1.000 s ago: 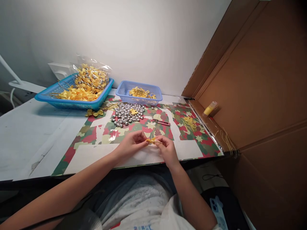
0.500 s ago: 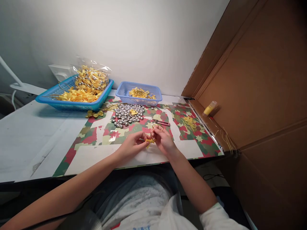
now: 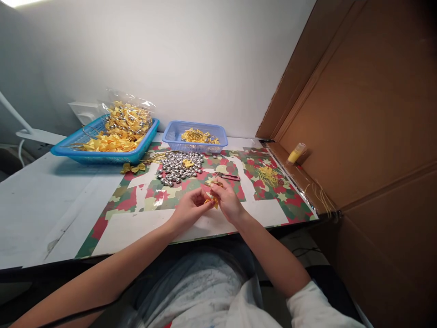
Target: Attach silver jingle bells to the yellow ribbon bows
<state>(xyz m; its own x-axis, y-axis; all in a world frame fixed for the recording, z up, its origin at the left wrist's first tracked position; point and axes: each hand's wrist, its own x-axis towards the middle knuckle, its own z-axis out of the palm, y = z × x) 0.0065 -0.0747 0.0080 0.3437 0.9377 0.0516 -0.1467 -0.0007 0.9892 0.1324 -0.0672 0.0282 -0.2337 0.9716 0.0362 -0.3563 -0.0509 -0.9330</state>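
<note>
My left hand [image 3: 191,208] is closed, its thumb and fingers pinching a small yellow ribbon bow [image 3: 214,202] above the front of the table. Close against it, my right hand [image 3: 228,203] is closed too, gripping a thin gold cord [image 3: 212,184] that curves out above the fingers. The fingers cover much of the bow, and where the cord meets it is hidden. Just beyond the hands lie small thread snips [image 3: 228,176]. A pile of shiny silver bells [image 3: 179,166] spreads behind to the left, with a loose yellow bow [image 3: 187,163] on top.
A blue basket [image 3: 102,157] holds many yellow bows and a clear bag of bows with silver pieces. Beside it, a smaller blue basket [image 3: 194,146] holds more. Yellow cord scraps [image 3: 268,175] lie rightward, near a yellow-filled tube [image 3: 296,153] and a cardboard wall [image 3: 368,114].
My right hand has shifted slightly left, over the bow, and the cord loop has swung left and looks flatter. The whole view has tilted a little.
</note>
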